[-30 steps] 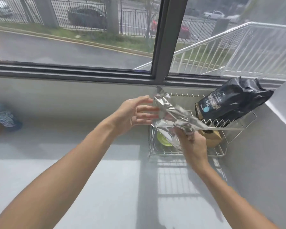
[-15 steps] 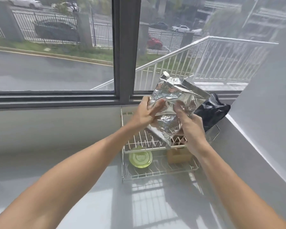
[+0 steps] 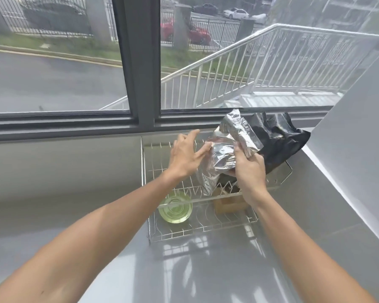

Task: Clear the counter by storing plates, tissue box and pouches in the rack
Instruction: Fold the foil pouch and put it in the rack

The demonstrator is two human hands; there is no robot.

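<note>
A two-tier wire rack (image 3: 145, 171) stands on the grey counter (image 3: 206, 270) under the window. My right hand (image 3: 248, 169) grips a crinkled silver pouch (image 3: 223, 154), whose lower end rests on the rack's upper tier. Fingers spread, my left hand (image 3: 185, 156) touches the pouch's left side with its fingertips. A black pouch (image 3: 278, 138) lies on the upper tier just behind the silver one. On the lower tier sit a green glass plate (image 3: 175, 207) and a brown tissue box (image 3: 229, 204), partly hidden by my right wrist.
A white wall (image 3: 348, 160) closes off the counter on the right, close to the rack. The window sill (image 3: 64, 121) runs along the back, just above the rack.
The silver pouch has come down from in front of the window onto the rack's upper tier. My left hand has loosened from gripping it to touching it with spread fingers.
</note>
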